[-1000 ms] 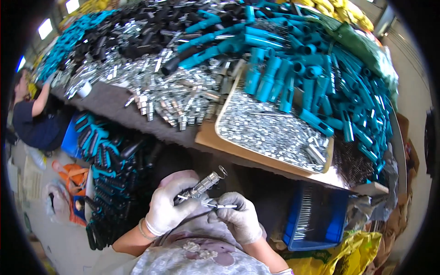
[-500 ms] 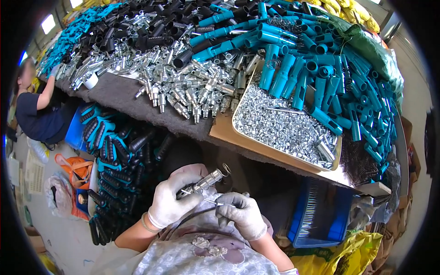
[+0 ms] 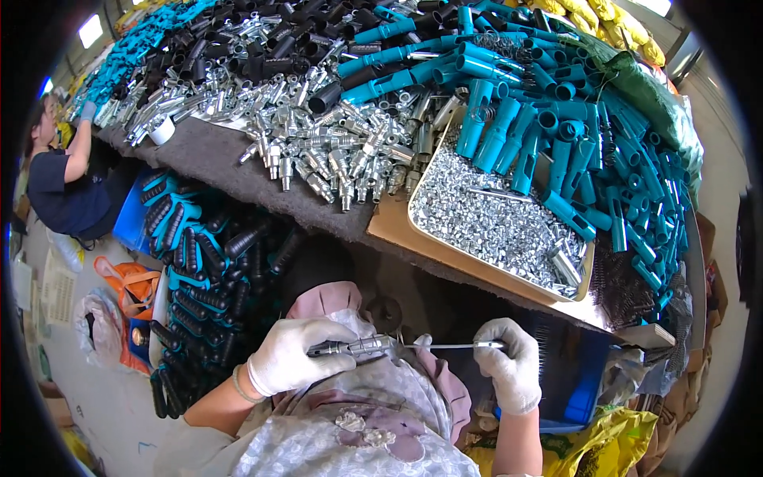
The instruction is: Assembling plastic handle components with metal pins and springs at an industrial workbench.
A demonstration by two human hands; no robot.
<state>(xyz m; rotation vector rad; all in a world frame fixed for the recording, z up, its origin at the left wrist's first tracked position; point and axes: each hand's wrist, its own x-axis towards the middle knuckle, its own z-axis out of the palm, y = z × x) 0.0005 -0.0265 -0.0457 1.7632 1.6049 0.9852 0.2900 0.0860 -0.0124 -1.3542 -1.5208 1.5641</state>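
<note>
Over the apron, the left hand grips a metal tube while the right hand pinches a thin rod, which a loose pinch could let slip.

Low centre, the metal part and rod bar most of the span between left hand and right hand. Above, a dark gap reaches the bench; the tray flanks its right, handles crowd left.
</note>
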